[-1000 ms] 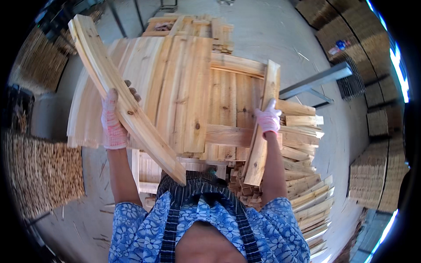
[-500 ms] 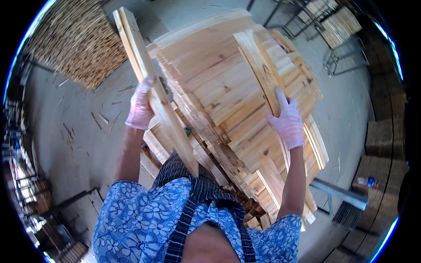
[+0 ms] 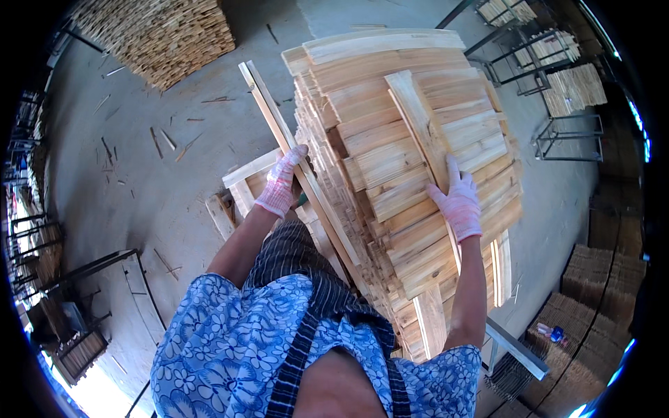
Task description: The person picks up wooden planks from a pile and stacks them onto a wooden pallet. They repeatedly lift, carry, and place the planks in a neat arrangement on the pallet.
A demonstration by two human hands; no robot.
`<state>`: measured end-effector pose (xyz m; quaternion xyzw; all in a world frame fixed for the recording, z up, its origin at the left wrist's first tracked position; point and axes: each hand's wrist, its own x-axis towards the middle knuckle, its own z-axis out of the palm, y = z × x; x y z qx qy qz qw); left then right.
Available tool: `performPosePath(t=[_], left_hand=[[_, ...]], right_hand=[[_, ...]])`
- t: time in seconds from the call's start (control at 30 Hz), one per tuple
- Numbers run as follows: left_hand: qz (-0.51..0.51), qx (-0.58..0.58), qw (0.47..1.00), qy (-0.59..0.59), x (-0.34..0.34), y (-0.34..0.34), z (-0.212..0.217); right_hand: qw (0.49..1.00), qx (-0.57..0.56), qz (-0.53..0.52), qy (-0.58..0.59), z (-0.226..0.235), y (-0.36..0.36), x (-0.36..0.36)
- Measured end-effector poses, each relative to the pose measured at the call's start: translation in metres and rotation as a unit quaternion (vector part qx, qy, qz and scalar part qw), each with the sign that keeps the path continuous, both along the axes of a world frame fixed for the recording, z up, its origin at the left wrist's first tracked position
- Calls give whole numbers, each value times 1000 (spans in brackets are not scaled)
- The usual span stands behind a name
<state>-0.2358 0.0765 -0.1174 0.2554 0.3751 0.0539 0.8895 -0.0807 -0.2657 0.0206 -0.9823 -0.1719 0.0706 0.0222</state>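
My left hand (image 3: pixel 282 182), in a pink-and-white knitted glove, is closed round narrow wooden boards (image 3: pixel 268 108). They look like two laid together, tilted on edge beside the stack's left side, the near end reaching my apron. My right hand (image 3: pixel 458 202), gloved alike, grips a long wooden plank (image 3: pixel 418 122) on top of the stack. Its thumb is at the plank's left edge and its fingers lie along the right; the palm covers part of the plank. Beneath is a tall stack of pale planks (image 3: pixel 390 171) in crosswise rows, its left side uneven.
A large pile of thin wood strips (image 3: pixel 167 42) stands at the far left. Splinters (image 3: pixel 167 139) litter the grey floor. Metal frames (image 3: pixel 568 139) and wood bundles (image 3: pixel 575 90) are at the far right. A metal bar (image 3: pixel 516 348) juts out near right, beside brown stacks (image 3: pixel 592 272).
My left hand has brought its boards lower and rightward, closer to the stack's side. My right hand stays on its plank, which now lies lower over the stack. The whole view has shifted.
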Motion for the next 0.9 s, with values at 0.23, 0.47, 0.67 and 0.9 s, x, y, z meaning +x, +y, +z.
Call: performPosePath(t=[0.23, 0.47, 0.67, 0.9], left_hand=[[-52, -28, 997, -46, -8, -47, 0], [-204, 11, 976, -74, -56, -53, 27], [-301, -31, 952, 42, -60, -65, 77], [-291, 29, 948, 122, -51, -48, 98]], right_hand=[[999, -3, -13, -51, -8, 38, -16], [983, 170, -52, -39, 55, -47, 85], [984, 154, -83, -43, 63, -110, 277], [975, 187, -61, 101, 3, -84, 345]])
